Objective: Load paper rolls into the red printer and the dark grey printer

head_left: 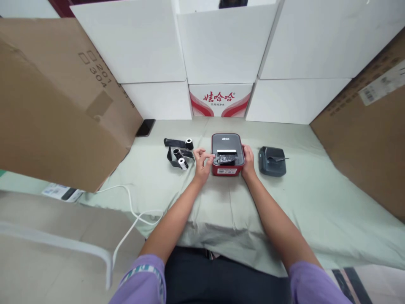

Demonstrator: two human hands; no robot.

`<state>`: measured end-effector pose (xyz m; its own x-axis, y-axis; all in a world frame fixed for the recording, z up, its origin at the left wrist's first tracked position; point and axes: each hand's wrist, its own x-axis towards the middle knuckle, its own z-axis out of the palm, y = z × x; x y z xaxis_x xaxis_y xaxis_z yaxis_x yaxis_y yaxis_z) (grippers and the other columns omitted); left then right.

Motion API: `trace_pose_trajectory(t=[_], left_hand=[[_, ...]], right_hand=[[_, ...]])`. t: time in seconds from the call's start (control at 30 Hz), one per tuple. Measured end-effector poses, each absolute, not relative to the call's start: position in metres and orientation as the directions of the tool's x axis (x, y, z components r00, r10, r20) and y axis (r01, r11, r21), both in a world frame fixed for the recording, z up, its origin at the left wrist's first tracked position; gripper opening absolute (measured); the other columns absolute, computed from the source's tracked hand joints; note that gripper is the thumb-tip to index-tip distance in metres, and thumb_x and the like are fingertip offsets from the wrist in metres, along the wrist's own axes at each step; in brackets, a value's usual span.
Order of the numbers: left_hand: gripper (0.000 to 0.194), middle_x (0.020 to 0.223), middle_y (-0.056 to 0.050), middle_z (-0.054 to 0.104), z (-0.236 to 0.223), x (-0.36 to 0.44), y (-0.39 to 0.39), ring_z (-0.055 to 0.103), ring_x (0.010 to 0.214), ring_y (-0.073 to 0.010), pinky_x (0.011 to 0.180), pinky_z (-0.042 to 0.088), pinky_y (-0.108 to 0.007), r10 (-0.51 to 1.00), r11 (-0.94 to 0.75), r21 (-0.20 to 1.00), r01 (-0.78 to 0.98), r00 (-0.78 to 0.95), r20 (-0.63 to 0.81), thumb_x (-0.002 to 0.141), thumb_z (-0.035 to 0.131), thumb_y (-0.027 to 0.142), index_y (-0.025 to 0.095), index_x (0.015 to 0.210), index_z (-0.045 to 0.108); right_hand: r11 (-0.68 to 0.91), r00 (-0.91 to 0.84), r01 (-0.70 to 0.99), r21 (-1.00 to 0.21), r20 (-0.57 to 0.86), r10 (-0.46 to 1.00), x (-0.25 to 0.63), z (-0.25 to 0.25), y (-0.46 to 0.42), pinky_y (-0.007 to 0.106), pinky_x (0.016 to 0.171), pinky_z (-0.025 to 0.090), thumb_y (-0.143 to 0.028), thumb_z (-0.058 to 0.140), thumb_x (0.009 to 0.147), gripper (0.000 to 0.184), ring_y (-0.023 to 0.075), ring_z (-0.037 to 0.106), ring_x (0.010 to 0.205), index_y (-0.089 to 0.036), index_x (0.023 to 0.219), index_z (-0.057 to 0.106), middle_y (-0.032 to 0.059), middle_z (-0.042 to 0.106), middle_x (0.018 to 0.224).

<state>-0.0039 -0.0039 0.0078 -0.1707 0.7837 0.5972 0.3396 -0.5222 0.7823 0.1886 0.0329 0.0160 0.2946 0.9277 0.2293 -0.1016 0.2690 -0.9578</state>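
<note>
Purple fabric sleeves (142,279) and dark cloth trousers (224,279) are seen closest to the camera, both cut off by the lower edge. Beyond them, a squarish red device with a dark grey top (227,142) is set on a wrinkled pale green cloth (316,198), between the two hands. Its right wall is touched by the right hand (248,160), whose fingers are bent along that side; how firmly it is gripped cannot be told. Near the front left corner, its edge is met by the fingertips of the left hand (203,164); the other fingers are parted, and whether anything small is pinched cannot be made out.

A crinkled black film strip (227,158) is exposed on the top and might be torn if it were snagged by the left fingertips. The device could be skewed by an uneven push, since the cloth may slip. Loose black ribbon rolls with white-ended cores (177,154) might be scattered by a leftward sweep.

The right thumb is largely hidden. On the rounded dark grey plastic case (272,164), the thin protruding piece is too small to be identified.
</note>
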Motion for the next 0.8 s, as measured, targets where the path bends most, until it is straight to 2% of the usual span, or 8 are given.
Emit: trace_pose_trajectory(t=[0.2,0.47,0.8], left_hand=[[0.060,0.098,-0.007,0.048,0.007,-0.001,0.003,0.055,0.105,-0.0219,0.107,0.044,-0.042,0.812,-0.500,0.822,0.273,-0.182,0.555,0.097,0.040,0.070,0.020,0.079,0.068],[0.064,0.094,-0.007,0.051,0.005,0.001,0.008,0.056,0.099,-0.0210,0.102,0.048,-0.041,0.832,-0.476,0.844,0.247,-0.183,0.523,0.096,0.038,0.074,0.020,0.076,0.066],[0.062,0.093,-0.006,0.048,0.008,-0.002,0.005,0.057,0.096,-0.0197,0.099,0.050,-0.039,0.821,-0.499,0.825,0.266,-0.160,0.548,0.096,0.039,0.073,0.020,0.078,0.067]], right_hand=[[0.263,0.305,-0.096,-0.960,0.223,0.926,0.187,0.017,0.034,0.031,0.079,0.050,-0.062,0.052,0.085,0.041,0.0183,0.060,0.088,-0.023,0.093,0.065,0.0021,0.067,0.091],[0.284,0.303,-0.090,-0.955,0.245,0.921,0.186,0.018,0.034,0.035,0.085,0.049,-0.064,0.051,0.087,0.044,0.0198,0.060,0.090,-0.023,0.092,0.065,0.0027,0.067,0.091],[0.270,0.294,-0.078,-0.960,0.236,0.926,0.187,0.019,0.035,0.034,0.084,0.048,-0.065,0.052,0.088,0.044,0.0196,0.059,0.087,-0.023,0.092,0.065,0.0024,0.066,0.090]])
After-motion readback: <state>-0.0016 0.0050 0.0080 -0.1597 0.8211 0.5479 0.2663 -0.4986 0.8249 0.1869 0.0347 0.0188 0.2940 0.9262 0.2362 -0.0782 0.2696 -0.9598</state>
